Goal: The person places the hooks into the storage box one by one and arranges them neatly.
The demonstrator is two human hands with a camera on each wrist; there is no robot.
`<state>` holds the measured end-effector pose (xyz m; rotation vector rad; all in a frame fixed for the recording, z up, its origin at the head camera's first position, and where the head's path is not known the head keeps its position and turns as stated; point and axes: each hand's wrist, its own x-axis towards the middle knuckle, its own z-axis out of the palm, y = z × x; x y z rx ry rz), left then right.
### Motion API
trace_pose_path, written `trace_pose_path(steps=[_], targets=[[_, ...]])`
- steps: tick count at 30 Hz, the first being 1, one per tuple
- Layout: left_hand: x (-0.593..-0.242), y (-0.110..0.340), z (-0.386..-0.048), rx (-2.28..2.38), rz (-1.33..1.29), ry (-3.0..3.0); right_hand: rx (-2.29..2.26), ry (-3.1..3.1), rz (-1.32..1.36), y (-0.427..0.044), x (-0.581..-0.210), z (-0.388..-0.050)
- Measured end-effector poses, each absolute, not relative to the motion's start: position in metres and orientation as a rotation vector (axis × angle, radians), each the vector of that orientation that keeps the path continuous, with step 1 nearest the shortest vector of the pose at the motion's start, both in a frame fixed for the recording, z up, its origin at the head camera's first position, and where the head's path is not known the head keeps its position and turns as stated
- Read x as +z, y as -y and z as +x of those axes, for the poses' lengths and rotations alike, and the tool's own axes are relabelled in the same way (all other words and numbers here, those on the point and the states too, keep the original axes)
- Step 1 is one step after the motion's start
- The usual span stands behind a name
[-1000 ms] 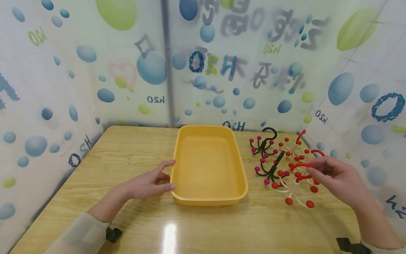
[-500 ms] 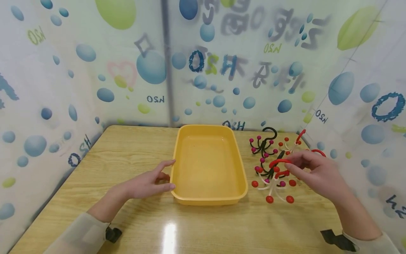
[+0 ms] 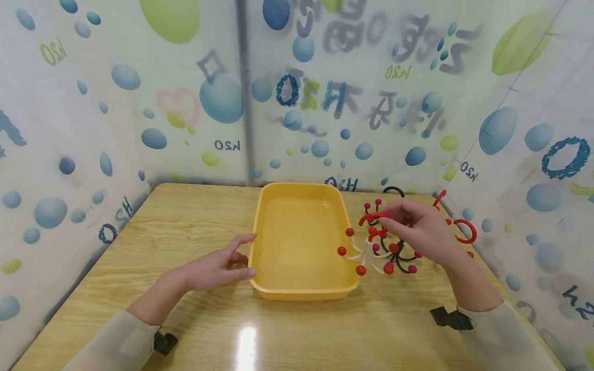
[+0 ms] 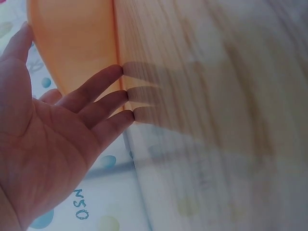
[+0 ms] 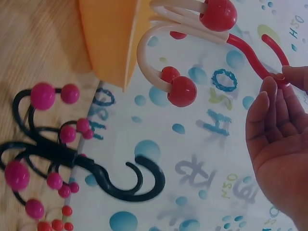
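Observation:
My right hand [image 3: 417,224] pinches the red hook of a white multi-armed hook hanger [image 3: 369,246] with red ball tips. In the right wrist view, thumb and fingertips meet on that red hook [image 5: 252,60], and the curved white arms point away from the hand. The hanger hangs above the table, its leftmost balls overlapping the right rim of a yellow tray [image 3: 306,295] in the head view. My left hand [image 3: 211,269] touches the tray's left side, its fingers extended; in the left wrist view, fingertips [image 4: 115,72] rest low beside the tray wall [image 4: 77,43].
Black hook hangers [image 5: 57,151] with magenta balls lie on the table right of the tray, partly behind my right hand. More red-hooked hangers [image 3: 468,232] lie farther right. Patterned curtain walls [image 3: 297,139] enclose the wooden table [image 3: 199,216] at the back and sides.
My right hand has carried the white-armed hanger leftward from the hanger group to the tray's right edge. My left hand and the tray have stayed in place.

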<state>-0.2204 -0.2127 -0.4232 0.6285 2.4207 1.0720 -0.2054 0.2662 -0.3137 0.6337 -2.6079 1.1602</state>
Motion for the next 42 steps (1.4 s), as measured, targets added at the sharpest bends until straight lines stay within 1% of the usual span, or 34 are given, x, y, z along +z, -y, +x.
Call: trace_pose_path(steps=[6,13,18,24,30,36,42], targets=[[-0.424,0.212,-0.221,1.086,0.629,-2.408,1.206,2.677,0.591,-0.242,-0.311,-0.226],[-0.423,0.212,-0.22,1.087,0.621,-2.404,1.236,2.705,0.618,-0.211,-0.311,-0.256],[-0.422,0.212,-0.22,1.094,0.613,-2.396,1.208,2.736,0.615,-0.185,-0.311,-0.271],[-0.422,0.211,-0.221,1.1,0.587,-2.398,1.169,2.763,0.67,-0.158,-0.316,-0.289],[-0.423,0.21,-0.221,1.095,0.57,-2.408,1.171,2.837,0.704,-0.139,-0.319,-0.305],[-0.423,0.211,-0.221,1.09,0.58,-2.41,1.182,2.899,0.667,-0.124,-0.323,-0.323],[-0.422,0.21,-0.221,1.08,0.572,-2.412,1.183,2.934,0.59,-0.112,-0.337,-0.345]])
